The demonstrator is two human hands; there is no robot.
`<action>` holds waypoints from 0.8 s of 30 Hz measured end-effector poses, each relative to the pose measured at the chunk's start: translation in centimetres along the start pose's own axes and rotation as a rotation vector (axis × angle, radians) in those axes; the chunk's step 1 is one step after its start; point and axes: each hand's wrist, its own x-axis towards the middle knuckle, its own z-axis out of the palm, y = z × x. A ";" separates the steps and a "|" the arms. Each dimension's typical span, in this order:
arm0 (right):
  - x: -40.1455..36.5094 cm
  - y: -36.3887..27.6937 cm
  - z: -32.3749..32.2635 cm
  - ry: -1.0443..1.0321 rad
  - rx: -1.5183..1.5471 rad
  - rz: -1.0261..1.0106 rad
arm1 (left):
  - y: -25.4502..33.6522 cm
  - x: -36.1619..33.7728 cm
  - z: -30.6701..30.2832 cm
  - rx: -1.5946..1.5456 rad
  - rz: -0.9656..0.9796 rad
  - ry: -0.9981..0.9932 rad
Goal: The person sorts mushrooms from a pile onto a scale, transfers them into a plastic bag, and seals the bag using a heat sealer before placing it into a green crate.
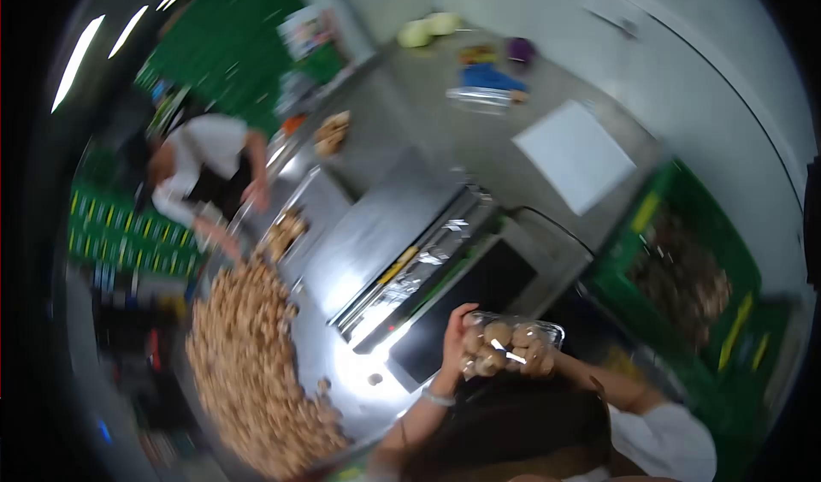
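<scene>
A clear-wrapped pack of round brown mushrooms [506, 346] is held up in front of my dark apron. My left hand [456, 338] grips its left end, the fingers along the side and top. From the right, my right hand [552, 360] reaches the pack's other end; its fingers are mostly hidden behind the pack. Just beyond the pack lies the dark flat plate [466, 307] of a wrapping machine, with shiny film [410, 275] and metal rollers behind it.
To the left, a large heap of loose brown mushrooms [248, 362] covers the steel table [363, 405]. A co-worker [205, 165] reaches toward the heap. Green crates [629, 298] stand at right. A white sheet [575, 155] and a blue item [489, 77] lie on the back counter.
</scene>
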 end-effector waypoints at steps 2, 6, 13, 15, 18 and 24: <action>-2.7 0.4 2.6 -0.193 -0.139 0.170 | 2.4 -2.1 1.7 -0.308 -0.138 -0.010; -5.6 -2.6 6.7 -0.422 -0.548 0.207 | 7.0 -4.2 4.8 -0.474 0.158 -0.394; -19.1 -17.9 11.0 0.014 -1.155 -0.496 | 8.0 -3.4 8.8 -0.155 -0.044 -0.640; -22.8 -18.1 14.4 -0.319 -1.347 -0.534 | 7.2 -2.0 10.4 -0.040 -0.136 -0.652; -21.7 -17.7 12.6 -0.052 -1.647 -0.696 | 5.7 1.0 13.3 0.114 -0.231 -0.636; -23.5 -25.3 -8.1 0.528 -0.153 -1.133 | 5.6 6.3 18.2 0.154 -0.325 -0.405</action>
